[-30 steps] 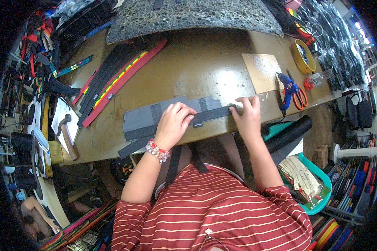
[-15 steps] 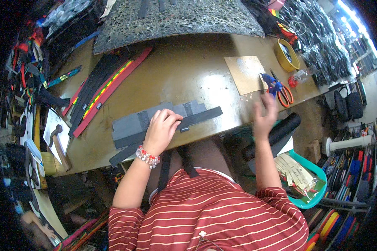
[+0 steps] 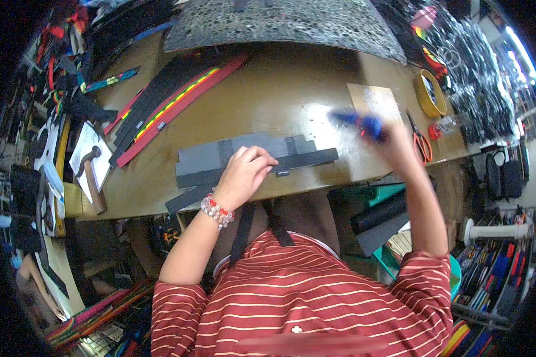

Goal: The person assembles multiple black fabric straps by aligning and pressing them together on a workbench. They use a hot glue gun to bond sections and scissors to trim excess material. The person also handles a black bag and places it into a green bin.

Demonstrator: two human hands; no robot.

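Note:
My left hand (image 3: pixel 246 172), with a beaded bracelet at the wrist, rests over a row of black webbing straps (image 3: pixel 190 178) near the table's front edge. Its fingers are closed together, thumb and fingertips pinching at the front black strap (image 3: pixel 312 159). Just below the fingertips is a small dark tag (image 3: pixel 282 173). At the right, my right hand (image 3: pixel 397 144) grips a blue glue gun (image 3: pixel 370 126); motion smears both. The gun's dark tip points left, above the table. Beyond it lies a piece of cardboard (image 3: pixel 375 102) with whitish residue.
Orange-handled scissors (image 3: pixel 423 147) and a yellow bowl (image 3: pixel 429 95) stand at the right. Black and red straps (image 3: pixel 173 110) lie at the left, a hammer (image 3: pixel 93 181) near the left edge. A dark speckled board (image 3: pixel 286 27) spans the back; a green basket (image 3: pixel 455 276) is below the table.
My right hand has reached the blue glue gun, lifted it off the cardboard's edge and swung it left. The left hand stays on the straps. The whole view has shifted somewhat.

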